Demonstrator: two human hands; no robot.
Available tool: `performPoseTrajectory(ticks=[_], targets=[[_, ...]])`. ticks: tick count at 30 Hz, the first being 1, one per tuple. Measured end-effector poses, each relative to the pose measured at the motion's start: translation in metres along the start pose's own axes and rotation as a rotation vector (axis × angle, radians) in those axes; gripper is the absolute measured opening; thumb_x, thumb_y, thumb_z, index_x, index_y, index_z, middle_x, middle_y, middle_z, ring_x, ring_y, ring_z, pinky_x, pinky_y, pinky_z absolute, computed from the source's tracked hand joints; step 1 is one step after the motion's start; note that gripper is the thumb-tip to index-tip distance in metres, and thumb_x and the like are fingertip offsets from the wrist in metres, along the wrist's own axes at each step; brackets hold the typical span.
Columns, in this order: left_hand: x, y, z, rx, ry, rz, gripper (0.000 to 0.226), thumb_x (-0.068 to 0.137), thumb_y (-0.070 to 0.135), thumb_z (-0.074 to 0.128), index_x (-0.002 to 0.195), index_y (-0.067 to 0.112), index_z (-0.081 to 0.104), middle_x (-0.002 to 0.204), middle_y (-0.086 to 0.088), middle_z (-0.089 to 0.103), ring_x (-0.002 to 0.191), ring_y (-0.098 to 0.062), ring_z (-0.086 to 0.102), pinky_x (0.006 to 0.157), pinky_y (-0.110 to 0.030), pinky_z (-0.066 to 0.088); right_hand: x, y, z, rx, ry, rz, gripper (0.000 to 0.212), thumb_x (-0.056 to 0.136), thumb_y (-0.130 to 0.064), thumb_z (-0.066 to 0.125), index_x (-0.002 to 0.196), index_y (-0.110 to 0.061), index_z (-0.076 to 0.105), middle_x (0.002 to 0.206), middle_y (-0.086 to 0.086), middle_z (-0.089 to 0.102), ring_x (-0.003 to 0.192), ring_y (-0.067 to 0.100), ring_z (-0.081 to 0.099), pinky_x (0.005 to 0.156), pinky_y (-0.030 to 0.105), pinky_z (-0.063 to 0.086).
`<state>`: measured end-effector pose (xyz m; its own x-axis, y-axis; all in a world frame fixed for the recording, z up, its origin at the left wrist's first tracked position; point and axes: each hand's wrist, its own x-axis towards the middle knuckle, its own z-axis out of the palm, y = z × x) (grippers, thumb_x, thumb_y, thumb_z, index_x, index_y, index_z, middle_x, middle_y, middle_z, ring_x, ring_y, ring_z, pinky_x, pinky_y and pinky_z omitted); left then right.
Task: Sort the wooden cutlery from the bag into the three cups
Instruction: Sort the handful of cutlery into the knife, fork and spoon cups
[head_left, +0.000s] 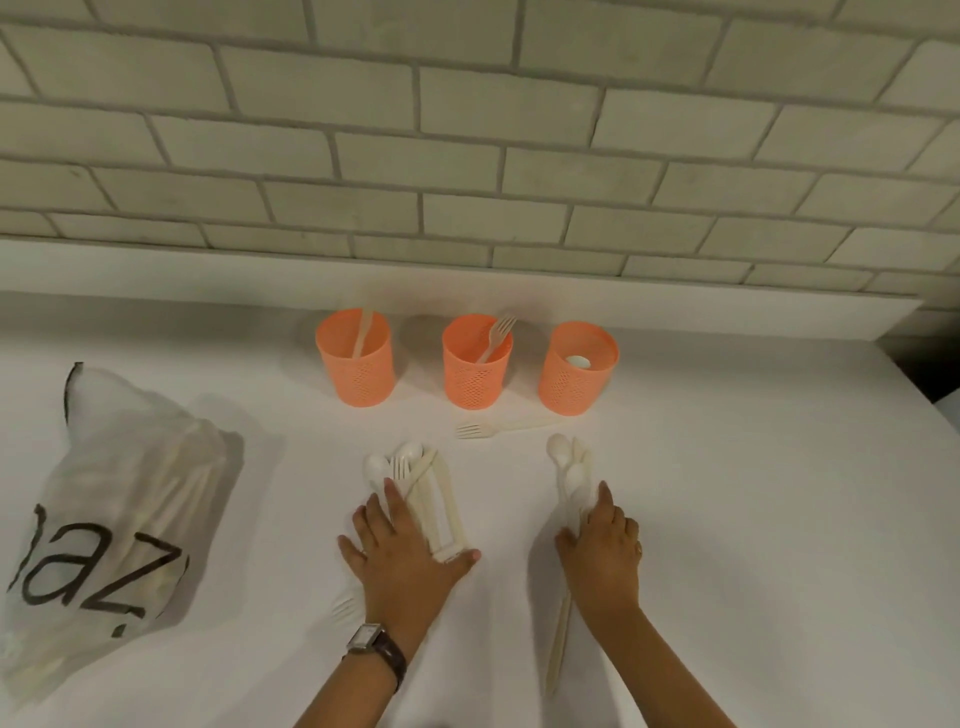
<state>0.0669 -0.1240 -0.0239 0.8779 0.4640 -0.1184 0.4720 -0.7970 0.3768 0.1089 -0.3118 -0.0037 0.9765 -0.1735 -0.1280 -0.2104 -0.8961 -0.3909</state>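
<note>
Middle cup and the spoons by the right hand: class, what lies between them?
One loose fork, flat on the table, in the head view.

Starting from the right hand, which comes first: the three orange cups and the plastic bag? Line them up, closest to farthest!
1. The right cup, just ahead of the right hand.
2. The middle cup, ahead and a bit left.
3. The left cup, further left in the row.
4. The bag, far off on the left side of the table.
</note>
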Motion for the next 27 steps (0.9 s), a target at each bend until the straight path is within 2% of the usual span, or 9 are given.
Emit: performPoseTrajectory(ticks=[3, 7, 11, 16, 19, 21, 23, 25, 27], targets=[[0.007, 0.002, -0.005, 0.007, 0.069, 0.046, 0.122, 0.044, 0.057, 0.077, 0.140, 0.000, 0.026, 0.110, -0.022, 0.058, 0.096, -0.039, 0.058, 0.078, -0.049, 0.047, 0.012, 0.001, -0.001, 0.025, -0.013, 0.033, 0.074, 0.087, -0.019, 0.057, 0.147, -0.005, 0.016, 0.128, 0.012, 0.051, 0.119, 0.029, 0.044, 0.100, 0.039, 0.037], [0.016, 0.010, -0.020, 0.033, -0.077, 0.046, 0.104, 0.078, 0.044, 0.062, 0.147, 0.006, -0.006, 0.124, -0.012, 0.044, 0.106, -0.025, 0.048, 0.083, -0.033, 0.044, 0.024, 0.003, 0.004, -0.093, -0.051, -0.012, 0.050, 0.089, -0.011, 0.049, 0.137, -0.004, 0.036, 0.116, 0.011, 0.057, 0.106, 0.027, 0.052, 0.090, 0.036, 0.045], [0.018, 0.010, -0.014, 0.068, -0.096, 0.067, 0.091, 0.088, 0.031, 0.054, 0.146, 0.005, -0.012, 0.124, -0.014, 0.039, 0.100, -0.022, 0.053, 0.079, -0.026, 0.048, 0.025, 0.005, 0.008, -0.146, -0.053, -0.061, 0.033, 0.091, -0.009, 0.047, 0.124, -0.007, 0.046, 0.111, 0.009, 0.057, 0.099, 0.025, 0.055, 0.084, 0.034, 0.046], [0.017, 0.010, -0.003, 0.219, -0.026, 0.086, 0.083, 0.090, 0.023, 0.048, 0.143, 0.002, -0.013, 0.113, -0.008, 0.051, 0.097, -0.017, 0.054, 0.073, -0.022, 0.047, 0.022, 0.005, 0.014, -0.244, 0.063, -0.204, 0.035, 0.053, 0.005, 0.082, 0.080, 0.000, 0.060, 0.066, 0.013, 0.056, 0.049, 0.025, 0.052, 0.038, 0.028, 0.040], [0.018, 0.000, -0.006, 0.278, -0.075, 0.162, 0.086, 0.060, 0.025, 0.079, 0.134, -0.001, 0.044, 0.076, -0.006, 0.059, 0.064, -0.018, 0.057, 0.047, -0.025, 0.044, 0.024, 0.006, 0.009, -0.271, 0.020, -0.232, 0.032, 0.065, 0.003, 0.076, 0.092, -0.001, 0.059, 0.081, 0.014, 0.058, 0.053, 0.026, 0.054, 0.042, 0.031, 0.042], [0.015, -0.008, -0.008, 0.250, -0.075, 0.283, 0.086, 0.040, 0.023, 0.088, 0.117, -0.003, 0.060, 0.064, -0.007, 0.056, 0.051, -0.019, 0.053, 0.040, -0.025, 0.042, 0.031, 0.010, 0.003, -0.258, -0.034, -0.215, 0.026, 0.086, 0.002, 0.051, 0.110, -0.005, 0.050, 0.106, 0.011, 0.052, 0.063, 0.028, 0.054, 0.054, 0.034, 0.043], [0.013, -0.010, -0.019, 0.168, -0.130, 0.334, 0.086, 0.062, 0.024, 0.080, 0.134, -0.003, 0.042, 0.086, -0.011, 0.058, 0.063, -0.020, 0.056, 0.051, -0.028, 0.047, 0.037, 0.011, -0.005, -0.235, -0.074, -0.285, 0.024, 0.090, -0.002, 0.041, 0.112, -0.008, 0.047, 0.110, 0.009, 0.048, 0.064, 0.029, 0.049, 0.057, 0.033, 0.039], [0.016, -0.015, -0.023, 0.039, -0.116, 0.373, 0.075, 0.089, 0.019, 0.053, 0.148, 0.007, 0.009, 0.116, -0.011, 0.047, 0.080, -0.020, 0.056, 0.066, -0.026, 0.046, 0.044, 0.007, -0.013, -0.229, -0.082, -0.381, 0.018, 0.091, -0.010, 0.044, 0.108, -0.009, 0.049, 0.107, 0.009, 0.049, 0.069, 0.032, 0.054, 0.057, 0.033, 0.037], [0.022, -0.022, -0.031, -0.139, -0.114, 0.358, 0.070, 0.093, 0.016, 0.042, 0.149, 0.016, 0.001, 0.124, -0.010, 0.040, 0.083, -0.021, 0.055, 0.070, -0.025, 0.045, 0.053, -0.005, -0.021, -0.246, -0.120, -0.480, 0.016, 0.092, -0.017, 0.048, 0.106, -0.009, 0.051, 0.104, 0.008, 0.049, 0.075, 0.032, 0.058, 0.058, 0.032, 0.038]])
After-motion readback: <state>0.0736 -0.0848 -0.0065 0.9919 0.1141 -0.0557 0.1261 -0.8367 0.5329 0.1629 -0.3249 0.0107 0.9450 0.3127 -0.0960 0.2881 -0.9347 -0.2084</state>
